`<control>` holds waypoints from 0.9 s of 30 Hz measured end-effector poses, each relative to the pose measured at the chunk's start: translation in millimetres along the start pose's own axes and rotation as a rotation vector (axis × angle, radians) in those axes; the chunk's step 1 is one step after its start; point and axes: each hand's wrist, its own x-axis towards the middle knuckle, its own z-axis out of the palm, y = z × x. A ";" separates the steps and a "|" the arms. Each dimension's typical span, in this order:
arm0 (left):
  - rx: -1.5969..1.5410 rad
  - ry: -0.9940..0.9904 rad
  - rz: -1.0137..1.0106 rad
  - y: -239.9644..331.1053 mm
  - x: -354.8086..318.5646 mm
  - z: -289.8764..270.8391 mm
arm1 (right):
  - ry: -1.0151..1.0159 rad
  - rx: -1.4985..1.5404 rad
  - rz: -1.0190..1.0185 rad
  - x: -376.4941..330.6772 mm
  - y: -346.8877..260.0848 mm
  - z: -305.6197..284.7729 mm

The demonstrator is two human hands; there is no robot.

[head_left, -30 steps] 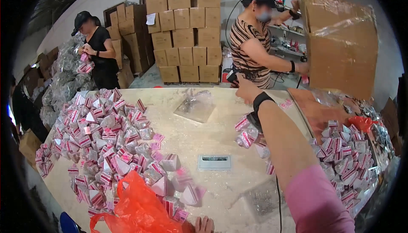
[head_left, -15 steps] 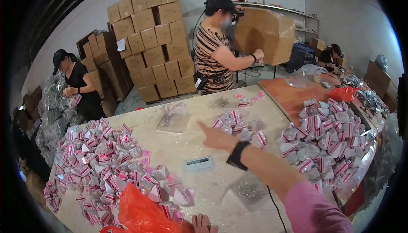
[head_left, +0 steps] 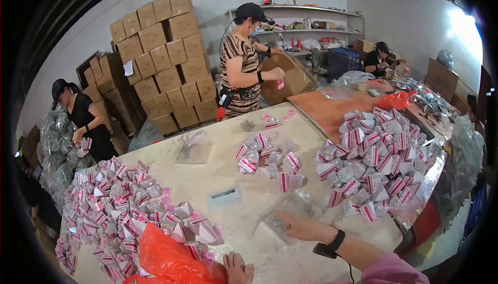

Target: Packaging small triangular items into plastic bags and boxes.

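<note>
My right hand [head_left: 302, 228] reaches over a shallow clear plastic tray [head_left: 316, 204]. Its index finger is stretched toward the small metal-looking pieces in the tray, with no object visible in the hand. At the near edge of the table, my left hand [head_left: 238, 270] lies with its fingers spread on the tabletop. A crumpled red plastic bag [head_left: 168, 255] is right beside it. A large heap of small clear packets with pink-and-white cards [head_left: 116, 196] covers the table's left side. Several more such packets [head_left: 270, 154] lie beyond the tray.
Another packet heap [head_left: 373, 154] is on the right. A small pale box-like device [head_left: 225, 196] and a second clear tray [head_left: 193, 153] rest on the table [head_left: 155, 167]. Across it stands a person [head_left: 241, 66] holding a pink card beside a carton [head_left: 288, 76]. Two others work farther off; boxes [head_left: 171, 56] are stacked behind.
My right hand has come back from the table's middle to the near tray. More packets now lie beyond that tray. The standing person's carton has been lowered and tilted; the view has shifted.
</note>
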 end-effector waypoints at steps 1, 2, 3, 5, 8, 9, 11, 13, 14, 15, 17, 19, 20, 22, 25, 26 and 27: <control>-0.006 0.011 0.005 -0.6 0.2 0.2 | 0.002 0.005 0.003 -10.1 -1.4 1.4; -0.012 0.022 0.009 -2.2 -0.3 0.9 | -0.025 0.045 0.053 -21.3 -4.9 2.9; -0.014 0.015 0.019 -4.5 0.2 2.9 | -0.043 0.084 0.107 -32.5 -6.4 3.4; 0.134 0.028 0.100 -10.4 0.5 6.8 | -0.048 0.066 0.109 -51.3 -1.0 12.5; 0.215 0.037 0.120 -7.7 2.8 8.3 | -0.065 -0.015 0.138 -78.0 14.8 29.9; 0.293 0.063 0.163 -6.0 1.3 5.4 | -0.082 -0.079 0.161 -83.5 18.4 33.0; 0.325 0.097 0.223 -12.4 4.1 9.9 | -0.110 -0.088 0.175 -94.5 18.3 33.7; 0.358 0.124 0.285 -19.9 5.4 10.9 | -0.142 -0.089 0.194 -107.6 19.2 40.1; 0.168 0.123 0.213 -23.5 7.1 10.6 | -0.154 -0.112 0.182 -112.7 22.2 44.4; -0.023 0.121 0.142 -24.3 8.6 9.9 | -0.164 -0.137 0.171 -117.8 25.9 47.4; -0.054 0.083 0.109 -24.7 4.9 8.1 | -0.168 -0.146 0.193 -127.7 32.5 54.6; -0.082 0.040 0.089 -23.8 8.7 8.3 | -0.159 -0.149 0.219 -137.5 42.4 62.3; -0.068 0.030 0.097 -23.3 11.3 9.5 | -0.133 -0.127 0.228 -143.9 49.3 66.5; -0.050 0.021 0.094 -22.5 8.1 6.3 | -0.116 -0.104 0.233 -152.8 58.6 71.5; -0.039 0.022 0.110 -13.0 7.4 -4.0 | -0.101 -0.101 0.300 -166.6 66.8 78.8; -0.056 0.017 0.081 -7.8 10.1 -8.4 | -0.068 -0.126 0.303 -169.9 68.0 76.8; -0.077 0.002 0.062 -3.9 8.4 -12.8 | -0.028 -0.147 0.319 -178.6 65.8 77.3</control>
